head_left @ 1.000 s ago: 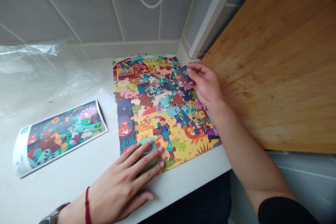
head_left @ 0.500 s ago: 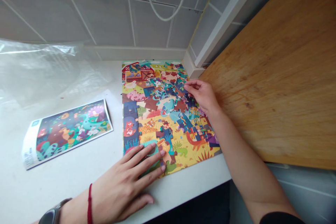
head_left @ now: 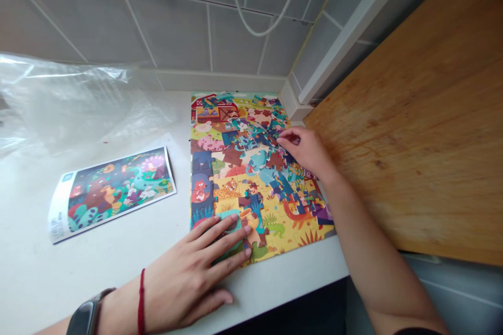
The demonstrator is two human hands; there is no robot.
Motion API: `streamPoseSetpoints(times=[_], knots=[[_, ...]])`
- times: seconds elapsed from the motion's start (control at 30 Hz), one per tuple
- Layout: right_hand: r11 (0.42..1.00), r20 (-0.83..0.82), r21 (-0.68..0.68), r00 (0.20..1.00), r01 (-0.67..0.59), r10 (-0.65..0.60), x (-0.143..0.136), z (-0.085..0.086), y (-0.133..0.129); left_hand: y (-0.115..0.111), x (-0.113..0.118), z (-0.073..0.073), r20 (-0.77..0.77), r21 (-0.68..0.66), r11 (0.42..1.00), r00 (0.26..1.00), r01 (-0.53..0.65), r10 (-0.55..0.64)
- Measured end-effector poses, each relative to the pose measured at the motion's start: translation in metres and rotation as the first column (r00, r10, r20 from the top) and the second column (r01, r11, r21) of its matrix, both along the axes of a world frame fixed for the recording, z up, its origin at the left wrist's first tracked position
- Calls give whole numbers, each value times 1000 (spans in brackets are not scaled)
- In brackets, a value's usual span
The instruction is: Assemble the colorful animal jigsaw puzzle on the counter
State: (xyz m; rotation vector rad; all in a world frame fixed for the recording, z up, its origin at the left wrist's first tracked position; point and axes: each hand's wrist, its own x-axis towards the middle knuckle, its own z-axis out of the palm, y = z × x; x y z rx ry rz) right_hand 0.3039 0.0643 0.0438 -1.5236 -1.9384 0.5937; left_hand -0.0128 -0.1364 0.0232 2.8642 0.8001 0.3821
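Note:
A colourful jigsaw puzzle [head_left: 236, 188] with farm and wild animals lies flat on the white counter. Loose puzzle pieces [head_left: 283, 186] are strewn over its middle and right side. My left hand [head_left: 202, 264] rests flat with fingers spread on the puzzle's near left corner. Over the right part, my right hand [head_left: 304, 146] pinches thumb and fingertips together at a dark blue puzzle piece [head_left: 271, 138]; the fingers hide part of it. To the left, a picture sheet [head_left: 118, 191] shows a dark forest scene with animals.
Crumpled clear plastic [head_left: 78, 104] lies at the back left of the counter [head_left: 129, 261]. A wooden board [head_left: 424, 115] stands close along the right side. Behind are grey wall tiles [head_left: 181, 31] and a hanging white cable [head_left: 257, 34].
My right hand has shifted slightly toward me over the loose pieces, still pinching. My left hand stays in place on the puzzle. The whole view has moved a little.

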Motion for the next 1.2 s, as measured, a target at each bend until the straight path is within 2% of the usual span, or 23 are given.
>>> streamPoseSetpoints(times=[0.1,0.2,0.33,0.5,0.8,0.97,1.1,1.2], knots=[[981,156,-127,974,-147,166,9,6,-7,0,0,1,-5,-8,1000,1000,1,-1],[963,296,-158,920,-219,258,18,8,-12,0,0,1,11,-5,1000,1000,-6,6],[953,381,-167,874,-254,300,18,9,-16,0,1,1,25,3,1000,1000,-8,8],[945,374,-187,870,-269,322,5,14,-17,0,1,0,19,-7,1000,1000,-14,14],[960,192,-86,941,-266,278,-13,16,-20,-1,-1,-1,25,-30,1000,1000,-9,10],[956,-56,-59,957,-288,285,-18,19,-20,-1,0,-2,56,-66,998,998,-11,15],[974,-220,-32,952,-223,211,-19,15,-18,-1,0,-3,55,-73,997,998,-12,16],[985,-210,-61,967,-161,145,-16,8,-13,-1,0,-2,12,-30,1000,1000,-8,8]])
